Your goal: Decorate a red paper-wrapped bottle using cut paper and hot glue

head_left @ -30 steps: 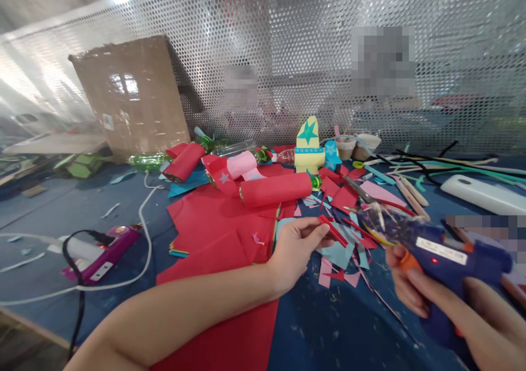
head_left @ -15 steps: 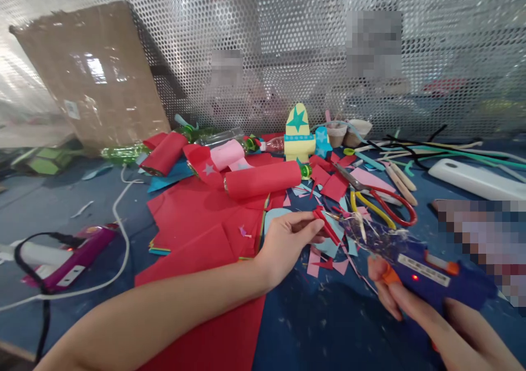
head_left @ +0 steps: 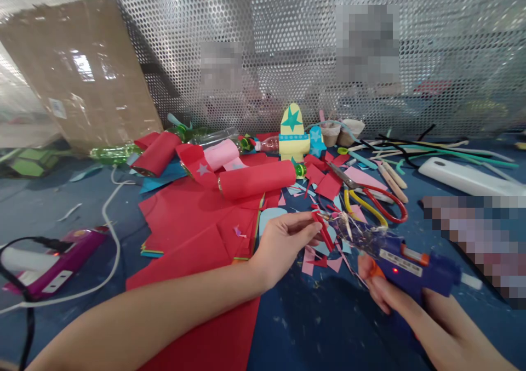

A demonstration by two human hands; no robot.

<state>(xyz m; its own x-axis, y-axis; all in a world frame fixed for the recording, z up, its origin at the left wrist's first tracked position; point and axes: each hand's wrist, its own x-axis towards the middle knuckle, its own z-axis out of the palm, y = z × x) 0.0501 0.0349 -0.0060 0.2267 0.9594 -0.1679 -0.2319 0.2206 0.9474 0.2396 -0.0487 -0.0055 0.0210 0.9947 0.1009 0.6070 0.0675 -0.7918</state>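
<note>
A blue worktable [head_left: 304,327] is viewed by 1 head-worn camera, pointed forward and down from above the table's near side. The left hand [head_left: 283,245] is framed at close range near the center, its forearm [head_left: 164,310] cut off by the lower left edge; the right hand [head_left: 419,319] is shown to its right, lower and also near the lens. Beyond both hands, a perforated metal panel [head_left: 267,47] is faced across the top, farther off, while a cardboard sheet [head_left: 82,69] is taken in far to the left hand's left.

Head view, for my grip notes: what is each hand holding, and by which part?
Left hand: red strip, by its left edge. Right hand: glue gun, by handle and trigger.
</note>
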